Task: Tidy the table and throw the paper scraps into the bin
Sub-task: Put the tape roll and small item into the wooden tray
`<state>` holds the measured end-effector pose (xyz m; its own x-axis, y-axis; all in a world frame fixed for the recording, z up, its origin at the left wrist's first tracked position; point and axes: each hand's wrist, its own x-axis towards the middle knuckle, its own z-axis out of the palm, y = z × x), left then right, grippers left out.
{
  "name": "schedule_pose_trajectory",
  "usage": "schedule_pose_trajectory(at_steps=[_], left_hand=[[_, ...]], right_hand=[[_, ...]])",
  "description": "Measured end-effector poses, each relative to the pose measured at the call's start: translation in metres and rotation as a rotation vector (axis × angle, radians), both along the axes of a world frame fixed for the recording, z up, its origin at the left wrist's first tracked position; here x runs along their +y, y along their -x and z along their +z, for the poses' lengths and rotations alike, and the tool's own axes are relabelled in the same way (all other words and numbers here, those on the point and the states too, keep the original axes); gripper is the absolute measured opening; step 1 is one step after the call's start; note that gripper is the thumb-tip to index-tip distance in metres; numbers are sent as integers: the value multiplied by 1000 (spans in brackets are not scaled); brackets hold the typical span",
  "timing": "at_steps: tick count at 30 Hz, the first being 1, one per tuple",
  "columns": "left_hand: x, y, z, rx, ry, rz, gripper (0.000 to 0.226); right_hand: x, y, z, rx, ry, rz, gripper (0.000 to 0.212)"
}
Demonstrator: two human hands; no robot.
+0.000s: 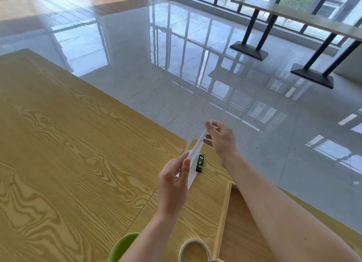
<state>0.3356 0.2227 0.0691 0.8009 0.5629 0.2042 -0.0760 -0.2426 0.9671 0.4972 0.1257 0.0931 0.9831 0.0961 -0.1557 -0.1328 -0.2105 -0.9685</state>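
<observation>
The left hand pinches the near end of a white paper strip between thumb and fingers, and the right hand nips the far end higher up, so the paper hangs stretched between them, raised off the worktop and slanting up and away. Both hands are closed on it; neither is free.

Just under the paper, near the worktop's far corner, lies a small black-and-green glue stick on its side. Closer to the person, at the bottom edge of the view, sits a roll of tape, and left of it the rim of a green cup, partly hidden by the left forearm. A wooden tray lies under the right forearm; what it holds cannot be seen.

The step in hand looks like gathering a scrap: the paper is lifted and held, not yet crumpled or carried off. No bin shows anywhere in view, only glossy floor and another table by the windows. The next move would likely call for passing the paper into one hand, folding or balling it so that it does not flutter, then turning to find the bin. The glue stick, tape and cup remain to be tidied, so the task seems well short of finished.
</observation>
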Motion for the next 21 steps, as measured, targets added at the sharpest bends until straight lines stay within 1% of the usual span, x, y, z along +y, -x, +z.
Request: schedule_pose_trajectory(at_steps=[2, 4, 5, 7, 9, 10, 11, 14, 16, 17, 19, 21], left_hand=[[-1, 5, 5, 27, 35, -6, 35], [0, 12, 8, 54, 97, 25, 49], [-1, 17, 7, 59, 118, 55, 51], [-4, 31, 1, 79, 99, 129, 42], [-13, 50, -14, 121, 8, 159, 32], [-20, 60, -24, 163, -49, 122, 33], [-27, 72, -36, 232, -119, 43, 36], [-44, 98, -70, 540, -396, -251, 48], [-46, 104, -81, 698, -455, -343, 55], [-46, 104, -83, 747, -470, -361, 55], [-47, 101, -85, 790, -537, -391, 50], [-45, 95, -84, 805, -608, -428, 34]], right_hand=[[-7, 2, -3, 37, -27, -13, 48], [-17, 7, -10, 66, -6, -50, 48], [-23, 11, -16, 70, 48, -61, 44], [-36, 19, -31, 92, 195, -44, 38], [-46, 26, -49, 145, 310, -6, 33], [-49, 29, -58, 164, 360, 13, 32], [-51, 31, -66, 176, 406, 31, 31], [-45, 33, -83, 185, 526, 94, 33], [-36, 32, -90, 184, 591, 127, 35], [-32, 31, -92, 192, 610, 132, 36], [-24, 29, -95, 223, 621, 140, 38], [-20, 29, -101, 253, 636, 150, 40]])
